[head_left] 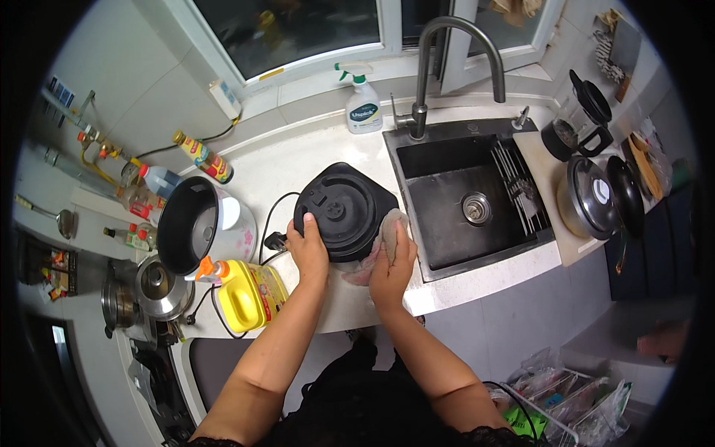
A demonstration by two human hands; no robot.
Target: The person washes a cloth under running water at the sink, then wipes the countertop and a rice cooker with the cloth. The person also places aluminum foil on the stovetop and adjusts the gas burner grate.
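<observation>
A black kitchen appliance (342, 205) with a rounded-square outline and a round, ridged face stands on the white counter, left of the sink. My left hand (307, 252) grips its near left edge, thumb resting on the top. In my right hand (393, 268) is a greyish-pink cloth (389, 231), pressed against the appliance's near right side. Part of the cloth spreads on the counter between my hands. A black cord with a plug (275, 241) lies just left of my left hand. My fingers under the appliance and cloth are partly hidden.
Right of the appliance is a black sink (439, 257) with a tall faucet (497, 74). A spray bottle (363, 108) stands behind. To the left are a white pot (237, 223) with a dark inside and a yellow jug (242, 302). A lidded pot (585, 197) sits far right.
</observation>
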